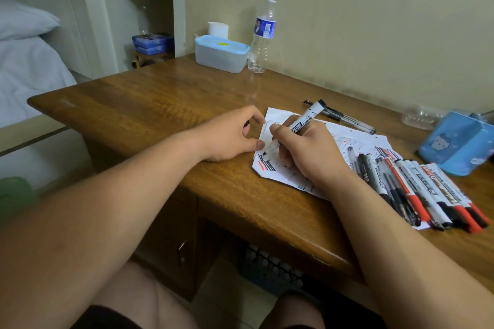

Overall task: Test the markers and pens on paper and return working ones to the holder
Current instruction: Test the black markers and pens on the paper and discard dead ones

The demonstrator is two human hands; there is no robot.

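While we test, marker: tip on the paper at frame centre, pinched in our right hand.
Left hand: curled at the paper's left edge; its hold we cannot tell.
Done: many black and red strokes.
Left: we judge the row of pens at lower right awaits the blue holder, right edge.

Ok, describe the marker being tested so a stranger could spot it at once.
On the wooden desk, find the scribbled paper right of centre. The marker stands tilted in the right hand, tip on the paper's left edge. Unlike the row of markers lying beside the blue holder, it is held and uncapped, its cap seemingly in the left hand.
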